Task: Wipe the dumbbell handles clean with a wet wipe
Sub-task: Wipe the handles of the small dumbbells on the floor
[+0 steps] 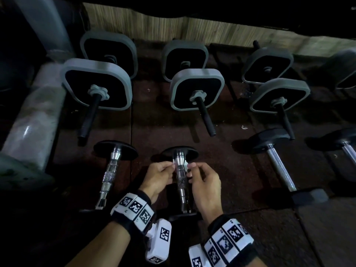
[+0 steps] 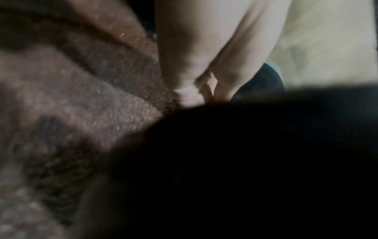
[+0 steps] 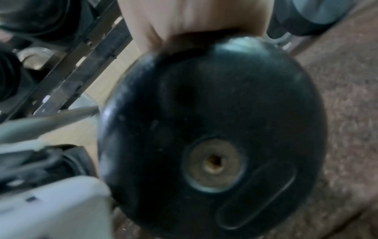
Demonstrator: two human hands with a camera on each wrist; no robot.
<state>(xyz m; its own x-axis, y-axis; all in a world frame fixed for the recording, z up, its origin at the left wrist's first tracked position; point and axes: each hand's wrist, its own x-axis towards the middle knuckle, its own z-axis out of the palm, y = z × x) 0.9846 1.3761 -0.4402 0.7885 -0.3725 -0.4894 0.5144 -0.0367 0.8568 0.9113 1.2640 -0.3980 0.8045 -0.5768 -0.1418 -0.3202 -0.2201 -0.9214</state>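
Two hands work the chrome knurled dumbbell handle (image 1: 181,182) at 6 o'clock on the floor: left hand (image 1: 157,178) and right hand (image 1: 205,182) each pinch an end of the white wet wipe (image 1: 185,165) looped behind it. Advice: keep the wipe taut, sawing it along the knurling.

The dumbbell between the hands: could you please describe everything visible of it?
The dumbbell lies on the dark floor, its handle running away from the person. The handle is shiny chrome, stepped, knurled mid-length. Round black plates cap both ends. The left hand and right hand pinch a white wipe around its far end.
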